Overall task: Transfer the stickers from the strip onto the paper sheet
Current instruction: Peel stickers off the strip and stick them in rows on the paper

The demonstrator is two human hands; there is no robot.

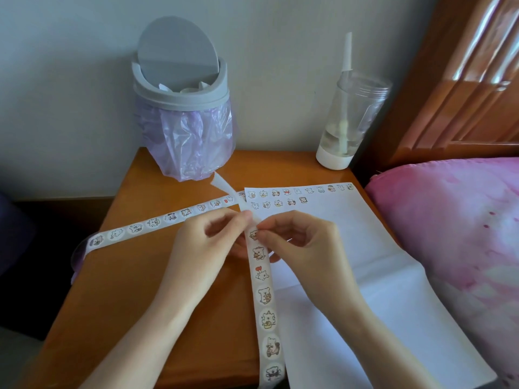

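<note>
An orange wooden counter (168, 276) stands against a pale wall (70, 80), beside a bed (449, 234). Above it, the left hand (207, 242) closes its grip, thumb and fingertips pinching the sticker strip (265, 299) near its upper end. The right hand (303, 242) has its grip nipped on the top sticker (254, 235). The paper sheet (351, 248) lies just to the right, with cartoon stickers (286, 192) in rows along its far edge.

Of the person only the two hands and the forearms show. The left hand (207, 242) and the right hand (306, 244) are bare, with slim fingers and smooth backs; the nails are too blurred to tell more about them. The left forearm (134, 341) and the right forearm (373, 332) are bare as well, slender and smooth along the whole length that is visible
</note>
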